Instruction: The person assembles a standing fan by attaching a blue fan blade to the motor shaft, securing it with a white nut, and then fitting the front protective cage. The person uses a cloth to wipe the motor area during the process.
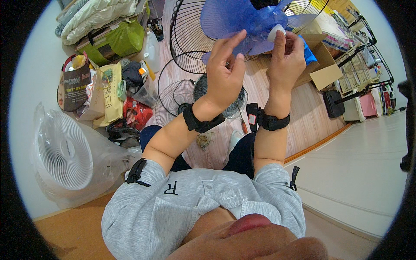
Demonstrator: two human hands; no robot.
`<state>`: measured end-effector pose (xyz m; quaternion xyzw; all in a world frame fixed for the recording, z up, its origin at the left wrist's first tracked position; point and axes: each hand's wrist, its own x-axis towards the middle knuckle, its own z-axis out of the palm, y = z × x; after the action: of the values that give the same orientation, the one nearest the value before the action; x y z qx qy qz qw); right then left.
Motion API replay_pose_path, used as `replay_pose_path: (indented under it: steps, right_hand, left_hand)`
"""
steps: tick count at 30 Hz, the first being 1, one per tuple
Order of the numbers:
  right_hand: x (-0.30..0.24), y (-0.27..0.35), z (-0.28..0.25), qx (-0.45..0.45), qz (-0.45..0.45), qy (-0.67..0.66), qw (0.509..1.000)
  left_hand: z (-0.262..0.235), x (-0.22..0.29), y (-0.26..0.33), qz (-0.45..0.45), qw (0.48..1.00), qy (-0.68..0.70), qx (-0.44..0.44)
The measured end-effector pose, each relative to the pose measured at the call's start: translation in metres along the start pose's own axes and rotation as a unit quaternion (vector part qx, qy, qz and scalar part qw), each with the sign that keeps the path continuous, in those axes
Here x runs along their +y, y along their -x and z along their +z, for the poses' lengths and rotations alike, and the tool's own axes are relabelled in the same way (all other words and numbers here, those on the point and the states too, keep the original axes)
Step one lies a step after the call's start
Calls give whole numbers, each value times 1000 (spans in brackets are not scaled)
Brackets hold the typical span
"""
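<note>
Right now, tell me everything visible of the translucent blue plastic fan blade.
The translucent blue, plastic-looking fan blade has broad rounded vanes around a central hub. It sits at the picture's top, partly cut off, before a black wire grille. The right hand pinches a small white rounded piece by the hub; the left hand is close, contact unclear.

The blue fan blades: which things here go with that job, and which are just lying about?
Part of the job:
blue fan blades
white piece in the right hand
black wire guard, probably

Just lying about, it seems:
green bag
cardboard box
white fan in clear plastic
</note>
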<state>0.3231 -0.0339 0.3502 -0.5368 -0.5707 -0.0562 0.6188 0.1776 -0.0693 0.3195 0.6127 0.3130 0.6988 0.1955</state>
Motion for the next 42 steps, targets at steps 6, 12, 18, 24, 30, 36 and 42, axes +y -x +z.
replay_pose_path:
  steps: [6,12,18,24,30,36,42]
  right_hand:
    - [-5,4,3,-9,28,-85,996]
    - [-3,9,1,-30,7,-124,992]
    - [2,5,3,-16,-26,-101,994]
    - [2,6,7,18,-25,-161,987]
    - [1,6,2,-9,-24,-145,989]
    - [3,4,7,-14,-7,-181,983]
    - [5,-2,11,-5,-4,-156,988]
  left_hand:
    - [0,3,1,-17,1000,17,-8]
    - [-1,3,1,-23,1000,14,-7]
    - [-4,2,3,-6,999,-41,-15]
    - [1,1,10,-71,990,75,97]
    - [-15,2,-24,-50,976,-197,-74]
    - [-10,-12,-61,-38,986,-84,-139]
    - [-7,-8,-53,-211,970,4,-119]
